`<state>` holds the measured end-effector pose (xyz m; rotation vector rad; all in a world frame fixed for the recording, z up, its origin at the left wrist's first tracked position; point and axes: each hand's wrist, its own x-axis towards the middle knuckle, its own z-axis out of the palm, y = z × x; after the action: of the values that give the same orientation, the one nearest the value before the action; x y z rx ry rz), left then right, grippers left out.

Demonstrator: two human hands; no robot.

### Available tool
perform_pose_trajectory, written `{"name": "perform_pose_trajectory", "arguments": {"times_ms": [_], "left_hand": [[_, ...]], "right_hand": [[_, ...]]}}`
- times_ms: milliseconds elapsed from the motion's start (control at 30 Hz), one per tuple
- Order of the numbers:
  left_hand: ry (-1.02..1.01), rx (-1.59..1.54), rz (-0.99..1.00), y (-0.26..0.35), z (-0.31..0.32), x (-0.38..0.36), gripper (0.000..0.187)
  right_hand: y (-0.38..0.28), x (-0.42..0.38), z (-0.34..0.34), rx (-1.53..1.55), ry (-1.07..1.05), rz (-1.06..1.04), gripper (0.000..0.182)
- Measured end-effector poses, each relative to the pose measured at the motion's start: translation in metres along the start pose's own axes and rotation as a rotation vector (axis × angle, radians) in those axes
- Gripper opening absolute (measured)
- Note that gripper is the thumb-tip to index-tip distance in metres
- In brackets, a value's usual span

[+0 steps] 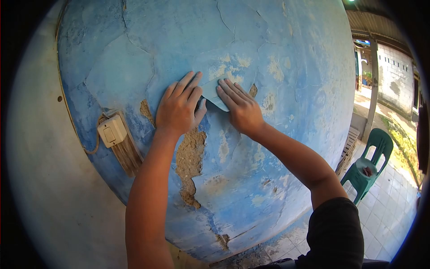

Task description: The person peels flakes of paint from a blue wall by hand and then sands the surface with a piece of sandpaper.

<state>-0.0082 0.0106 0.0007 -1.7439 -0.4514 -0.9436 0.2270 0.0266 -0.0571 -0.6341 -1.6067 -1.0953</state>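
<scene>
A thin blue-grey sandpaper sheet lies against the cracked blue wall, its lower edge lifted a little and casting a dark shadow. My right hand presses the sheet's right part to the wall with its fingers together. At the sheet's left end is my left hand, fingers stretched upward on the surface and thumb beside the sheet's edge. How much of the sheet lies under the left fingers is hidden. Pale dust covers the fingertips of both hands. Pale scuffed patches show just above the sheet.
A white switch box on a wooden block, with a cable, is fixed left of my left forearm. Broken plaster exposes rough brown material below my hands. At the right, a green plastic chair stands on the tiled floor.
</scene>
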Motion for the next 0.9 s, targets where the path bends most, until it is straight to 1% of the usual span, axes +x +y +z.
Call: {"name": "perform_pose_trajectory", "arguments": {"times_ms": [100,167,200,233,300,333,367,433,500,567,600,667,700,767,800,867,900], "left_hand": [[0.007,-0.011,0.028,-0.004,0.0,0.001,0.031],[0.022,-0.023,0.024,-0.003,0.003,0.001,0.03],[0.032,-0.011,0.021,-0.004,0.004,0.0,0.029],[0.04,0.001,0.017,-0.003,0.004,0.0,0.028],[0.045,-0.012,0.001,0.0,0.001,-0.003,0.03],[0.048,-0.022,-0.002,0.001,0.0,-0.004,0.031],[0.042,-0.016,0.004,0.002,0.0,-0.009,0.031],[-0.017,-0.078,0.086,0.004,-0.001,-0.018,0.038],[0.013,-0.066,0.078,0.005,0.0,-0.018,0.04],[0.047,-0.073,0.055,0.006,0.002,-0.017,0.043],[0.057,-0.054,0.051,0.005,0.003,-0.017,0.044],[0.052,-0.047,0.031,0.007,0.004,-0.018,0.045],[0.058,-0.05,0.025,0.007,0.005,-0.018,0.046],[0.051,-0.056,0.014,0.009,0.003,-0.021,0.047],[0.044,-0.062,0.021,0.01,0.002,-0.022,0.048],[0.036,-0.059,0.024,0.014,-0.001,-0.026,0.049],[0.004,-0.059,0.03,0.016,-0.001,-0.026,0.051]], "right_hand": [[0.033,0.016,-0.007,-0.062,0.022,0.038,0.047],[0.051,0.037,-0.015,-0.098,0.105,0.244,0.046],[0.055,0.045,-0.009,-0.029,0.135,0.357,0.05],[0.045,0.043,-0.001,-0.032,0.127,0.351,0.05],[0.013,0.024,0.011,0.021,0.164,0.224,0.053],[-0.005,0.008,0.006,0.071,0.08,0.101,0.055],[-0.002,0.003,0.002,0.077,0.086,0.106,0.055],[0.019,-0.011,-0.011,0.07,-0.093,-0.094,0.056],[0.055,0.003,-0.015,-0.023,-0.008,-0.112,0.053],[0.075,0.029,-0.019,-0.143,0.057,0.054,0.051],[0.079,0.034,-0.014,-0.149,0.048,0.052,0.051],[0.071,0.039,0.005,-0.04,0.225,0.205,0.052],[0.052,0.026,0.009,-0.017,0.189,0.196,0.053],[0.017,-0.011,-0.002,0.011,0.012,-0.001,0.055],[0.014,-0.025,-0.008,0.018,0.005,0.0,0.055],[0.028,-0.05,-0.026,0.012,-0.16,-0.15,0.056],[0.045,-0.043,-0.028,-0.087,-0.134,-0.126,0.055]]}}
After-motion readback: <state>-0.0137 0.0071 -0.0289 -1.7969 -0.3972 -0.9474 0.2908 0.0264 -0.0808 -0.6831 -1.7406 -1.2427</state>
